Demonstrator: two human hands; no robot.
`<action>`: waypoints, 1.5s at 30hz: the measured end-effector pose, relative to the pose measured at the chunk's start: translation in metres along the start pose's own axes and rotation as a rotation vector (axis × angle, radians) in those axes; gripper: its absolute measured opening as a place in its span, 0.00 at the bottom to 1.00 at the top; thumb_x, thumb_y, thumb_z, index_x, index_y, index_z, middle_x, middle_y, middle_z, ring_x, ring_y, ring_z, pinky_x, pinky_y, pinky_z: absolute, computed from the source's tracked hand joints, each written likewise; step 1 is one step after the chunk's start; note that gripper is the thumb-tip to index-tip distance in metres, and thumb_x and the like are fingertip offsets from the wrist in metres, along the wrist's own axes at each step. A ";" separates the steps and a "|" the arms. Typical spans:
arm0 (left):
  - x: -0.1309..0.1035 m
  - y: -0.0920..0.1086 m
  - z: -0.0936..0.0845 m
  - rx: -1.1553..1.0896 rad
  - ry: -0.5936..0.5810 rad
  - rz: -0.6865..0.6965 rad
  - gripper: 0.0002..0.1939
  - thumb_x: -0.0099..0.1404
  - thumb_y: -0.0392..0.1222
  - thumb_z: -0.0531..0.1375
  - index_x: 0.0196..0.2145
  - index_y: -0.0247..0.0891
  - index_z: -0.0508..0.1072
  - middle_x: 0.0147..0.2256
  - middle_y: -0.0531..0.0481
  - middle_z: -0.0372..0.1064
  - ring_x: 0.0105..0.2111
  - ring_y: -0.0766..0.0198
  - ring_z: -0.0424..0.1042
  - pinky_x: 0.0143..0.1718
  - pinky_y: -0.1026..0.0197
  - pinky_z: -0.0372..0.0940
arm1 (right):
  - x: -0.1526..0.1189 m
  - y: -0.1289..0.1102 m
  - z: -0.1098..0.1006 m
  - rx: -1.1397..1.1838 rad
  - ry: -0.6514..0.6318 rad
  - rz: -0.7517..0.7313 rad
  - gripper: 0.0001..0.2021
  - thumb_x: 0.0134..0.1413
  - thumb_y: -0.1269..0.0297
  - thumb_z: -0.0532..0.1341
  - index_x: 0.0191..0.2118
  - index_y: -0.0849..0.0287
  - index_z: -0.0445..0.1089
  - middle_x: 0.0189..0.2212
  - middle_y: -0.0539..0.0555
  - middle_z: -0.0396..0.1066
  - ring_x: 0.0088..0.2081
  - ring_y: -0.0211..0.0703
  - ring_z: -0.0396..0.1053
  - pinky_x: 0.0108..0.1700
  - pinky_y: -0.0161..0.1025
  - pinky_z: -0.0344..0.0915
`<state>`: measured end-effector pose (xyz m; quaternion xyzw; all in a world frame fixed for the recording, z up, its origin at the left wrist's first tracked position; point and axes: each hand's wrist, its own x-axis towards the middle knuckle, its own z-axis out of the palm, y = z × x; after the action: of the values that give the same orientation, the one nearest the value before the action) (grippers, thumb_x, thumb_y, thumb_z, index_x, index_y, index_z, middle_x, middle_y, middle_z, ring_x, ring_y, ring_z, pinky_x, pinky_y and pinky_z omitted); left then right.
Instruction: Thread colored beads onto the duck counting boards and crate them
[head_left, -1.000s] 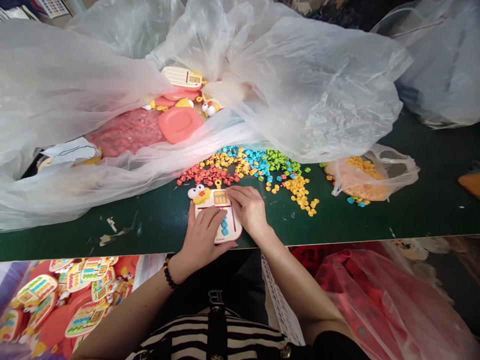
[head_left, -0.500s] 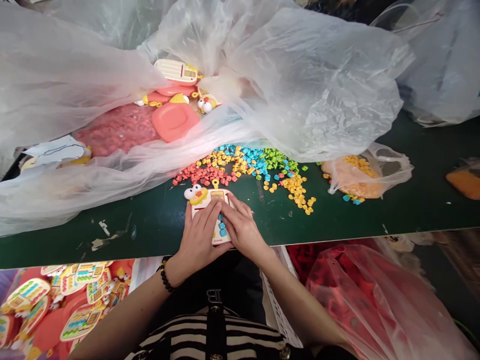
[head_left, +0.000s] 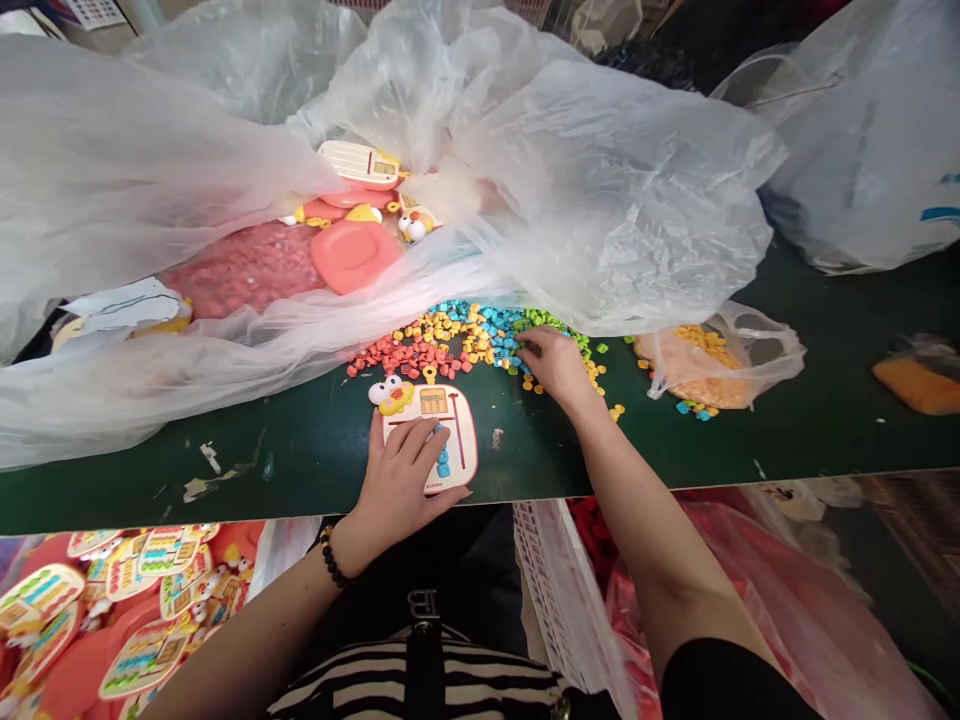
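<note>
A cream toy board [head_left: 466, 440] with a red rim and a yellow duck head [head_left: 393, 394] lies at the front edge of the green table. My left hand [head_left: 405, 470] rests over its left part, thumb at the lower edge and fingers across the face, beside a column of blue pieces [head_left: 443, 462]. To the right, my right hand [head_left: 556, 365] reaches into the pile of small pieces, fingers bent down at the blue pieces [head_left: 502, 330] and green pieces [head_left: 544, 318]. Whether its fingertips hold a piece is hidden. Red pieces [head_left: 405, 357] lie behind the board.
Large clear plastic sheeting [head_left: 600, 180] covers the back of the table [head_left: 300, 450], with coral toy parts [head_left: 356, 255] among it. A small bag [head_left: 705, 365] of yellow pieces sits right. Finished-looking boards [head_left: 142, 650] fill a container lower left.
My right hand has left the board and moved right and away from me to the loose pieces. The board's right side is now uncovered. My left hand stays on the board.
</note>
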<state>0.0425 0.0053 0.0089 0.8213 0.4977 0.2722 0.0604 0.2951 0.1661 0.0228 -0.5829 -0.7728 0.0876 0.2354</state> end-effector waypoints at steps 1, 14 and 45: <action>0.000 0.000 0.000 0.002 -0.002 -0.001 0.25 0.61 0.56 0.59 0.50 0.37 0.69 0.52 0.40 0.69 0.51 0.51 0.66 0.64 0.36 0.39 | -0.001 -0.003 0.003 0.022 -0.021 -0.016 0.11 0.49 0.73 0.61 0.38 0.58 0.76 0.39 0.56 0.76 0.40 0.49 0.74 0.44 0.44 0.70; 0.002 0.000 0.000 -0.009 -0.025 -0.016 0.25 0.60 0.55 0.60 0.50 0.38 0.69 0.52 0.41 0.68 0.51 0.52 0.66 0.65 0.36 0.38 | -0.057 -0.037 -0.001 -0.009 0.043 0.012 0.07 0.57 0.64 0.58 0.36 0.56 0.74 0.34 0.56 0.75 0.37 0.50 0.71 0.42 0.46 0.68; 0.001 -0.002 0.001 -0.045 -0.013 -0.032 0.26 0.59 0.56 0.61 0.50 0.38 0.69 0.52 0.41 0.68 0.52 0.51 0.65 0.64 0.35 0.38 | -0.040 -0.058 0.005 -0.062 0.079 0.053 0.08 0.56 0.67 0.60 0.38 0.55 0.77 0.37 0.55 0.78 0.41 0.51 0.72 0.44 0.48 0.69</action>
<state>0.0417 0.0068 0.0077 0.8135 0.5039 0.2771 0.0863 0.2518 0.1115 0.0317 -0.6131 -0.7496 0.0468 0.2450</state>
